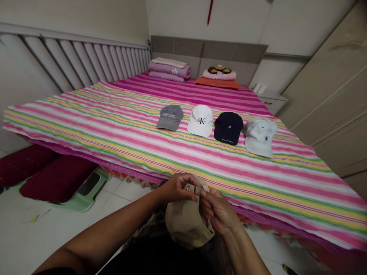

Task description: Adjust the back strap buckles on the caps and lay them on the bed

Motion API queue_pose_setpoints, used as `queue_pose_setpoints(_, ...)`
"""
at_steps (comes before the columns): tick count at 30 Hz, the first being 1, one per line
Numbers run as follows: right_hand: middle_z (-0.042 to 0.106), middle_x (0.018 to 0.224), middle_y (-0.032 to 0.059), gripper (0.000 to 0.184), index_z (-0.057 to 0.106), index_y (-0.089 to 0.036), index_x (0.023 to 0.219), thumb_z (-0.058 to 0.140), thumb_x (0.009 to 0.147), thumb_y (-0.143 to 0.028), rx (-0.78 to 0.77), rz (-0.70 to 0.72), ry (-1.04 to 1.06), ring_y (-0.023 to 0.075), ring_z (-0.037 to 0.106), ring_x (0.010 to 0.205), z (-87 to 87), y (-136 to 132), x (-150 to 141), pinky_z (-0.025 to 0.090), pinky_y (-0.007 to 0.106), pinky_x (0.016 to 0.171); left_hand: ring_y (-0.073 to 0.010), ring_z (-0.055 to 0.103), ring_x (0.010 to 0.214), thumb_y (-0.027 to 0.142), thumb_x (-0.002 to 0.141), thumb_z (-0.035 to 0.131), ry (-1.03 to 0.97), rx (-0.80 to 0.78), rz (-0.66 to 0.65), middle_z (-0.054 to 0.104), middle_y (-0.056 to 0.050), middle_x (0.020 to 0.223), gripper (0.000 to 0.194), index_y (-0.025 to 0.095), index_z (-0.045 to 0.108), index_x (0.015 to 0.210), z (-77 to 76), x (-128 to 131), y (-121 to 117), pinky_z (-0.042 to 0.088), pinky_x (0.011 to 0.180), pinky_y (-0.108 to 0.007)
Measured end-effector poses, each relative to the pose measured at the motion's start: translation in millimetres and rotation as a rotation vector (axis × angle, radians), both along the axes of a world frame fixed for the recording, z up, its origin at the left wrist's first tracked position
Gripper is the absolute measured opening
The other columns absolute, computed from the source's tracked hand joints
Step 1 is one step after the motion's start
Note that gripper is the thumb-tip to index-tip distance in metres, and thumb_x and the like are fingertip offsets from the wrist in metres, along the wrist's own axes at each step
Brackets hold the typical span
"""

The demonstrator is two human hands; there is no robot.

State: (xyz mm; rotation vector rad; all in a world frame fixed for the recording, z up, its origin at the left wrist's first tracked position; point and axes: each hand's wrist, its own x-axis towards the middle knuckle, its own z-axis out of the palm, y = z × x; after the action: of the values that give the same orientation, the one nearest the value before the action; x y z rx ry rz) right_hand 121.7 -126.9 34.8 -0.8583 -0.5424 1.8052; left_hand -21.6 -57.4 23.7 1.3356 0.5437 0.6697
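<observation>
A beige baseball cap (183,223) hangs between my hands just in front of the bed's near edge, its back strap and metal buckle uppermost. My left hand (182,187) pinches the strap beside the buckle. On the other side, my right hand (216,206) grips the strap end and the cap's edge. Beyond them on the bed lies a row of caps: a grey cap (171,117), a white cap (200,121) with "CK" lettering, a dark navy cap (228,128) and a pale cap (260,137) with a small dark emblem.
A striped sheet (114,130) covers the bed. Folded purple bedding (169,70) and a pink and orange pile (219,76) rest by the headboard (186,49). Green stools with red tops (59,177) stand at the left; a white nightstand (272,102) is at the far right.
</observation>
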Motion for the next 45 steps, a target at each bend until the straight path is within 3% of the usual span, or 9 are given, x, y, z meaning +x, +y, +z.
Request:
queue_pose_setpoints(7,0.038,0.038,-0.0094,0.022,0.050,-0.015,0.063,0.065,0.069,-0.029,0.036,-0.022,-0.054,0.0009,0.024,0.028,-1.8,-1,-1,0.019,0.013,0.029,-0.0102,0.051,0.069,0.020,0.059,0.071,-0.038,0.097,0.039,0.058,-0.002,0.075,0.023,0.014,0.062,0.079,1.7,-1,-3,0.039,0.064,-0.021)
queue_pose_setpoints(11,0.041,0.036,-0.0082,0.024,0.055,-0.017,0.072,0.054,0.077,-0.041,0.101,-0.165,-0.121,0.0037,0.027,0.027,-2.2,-2,-2,0.024,0.015,0.029,-0.0065,0.050,0.056,0.023,0.059,0.072,-0.164,-0.182,0.114,0.057,0.001,0.065,0.023,0.013,0.060,0.076,1.4,0,-5,0.037,0.055,-0.018)
queue_pose_setpoints(14,0.051,0.047,-0.0048,0.020,0.057,-0.017,0.074,0.058,0.075,-0.037,0.125,-0.239,-0.151,0.0044,0.036,0.031,1.2,-2,0,0.029,0.016,0.032,-0.0072,0.052,0.055,0.026,0.062,0.070,-0.293,-0.364,0.138,0.060,-0.001,0.068,0.023,0.013,0.058,0.076,-3.4,1,-7,0.040,0.055,-0.019)
queue_pose_setpoints(18,0.054,0.053,-0.0045,0.022,0.058,-0.017,0.086,0.065,0.069,-0.028,0.145,-0.201,-0.155,0.0042,0.038,0.032,10.0,-3,4,0.028,0.016,0.033,-0.0089,0.056,0.062,0.028,0.064,0.069,-0.447,-0.517,0.141,0.060,-0.002,0.070,0.024,0.012,0.056,0.077,-8.6,5,-8,0.043,0.064,-0.021)
queue_pose_setpoints(21,0.052,0.047,-0.0052,0.017,0.057,-0.017,0.082,0.062,0.071,-0.030,0.149,-0.146,-0.173,0.0033,0.034,0.029,14.4,-5,5,0.024,0.015,0.032,-0.0095,0.057,0.062,0.027,0.063,0.069,-0.487,-0.588,0.126,0.059,-0.001,0.070,0.025,0.012,0.056,0.078,-9.5,7,-9,0.045,0.068,-0.023)
queue_pose_setpoints(26,0.038,0.029,-0.0095,0.022,0.051,-0.018,0.067,0.057,0.076,-0.037,0.140,-0.153,-0.202,0.0030,0.023,0.023,15.3,-7,3,0.019,0.016,0.029,-0.0124,0.058,0.066,0.027,0.066,0.067,-0.506,-0.622,0.091,0.057,-0.001,0.067,0.021,0.012,0.056,0.078,-11.6,8,-9,0.045,0.070,-0.027)
queue_pose_setpoints(33,0.048,0.041,-0.0061,0.020,0.053,-0.015,0.064,0.065,0.069,-0.031,0.089,-0.161,-0.199,0.0024,0.031,0.029,16.7,-4,1,0.023,0.016,0.033,-0.0119,0.056,0.065,0.023,0.063,0.068,-0.514,-0.612,0.075,0.058,-0.001,0.070,0.025,0.013,0.057,0.084,-15.6,6,-8,0.044,0.067,-0.026)
queue_pose_setpoints(37,0.036,0.033,-0.0114,0.024,0.048,-0.017,0.060,0.065,0.069,-0.032,0.055,-0.170,-0.195,0.0009,0.019,0.026,14.1,-3,0,0.016,0.015,0.031,-0.0124,0.057,0.065,0.022,0.063,0.068,-0.520,-0.629,0.091,0.059,-0.002,0.068,0.025,0.012,0.058,0.084,-17.1,6,-9,0.044,0.066,-0.025)
queue_pose_setpoints(45,0.032,0.029,-0.0127,0.023,0.046,-0.018,0.058,0.064,0.069,-0.028,0.021,-0.196,-0.153,0.0016,0.019,0.024,8.0,-3,0,0.018,0.016,0.030,-0.0108,0.058,0.062,0.018,0.058,0.071,-0.535,-0.662,0.142,0.063,-0.001,0.073,0.027,0.013,0.061,0.082,-13.0,8,-10,0.045,0.061,-0.022)
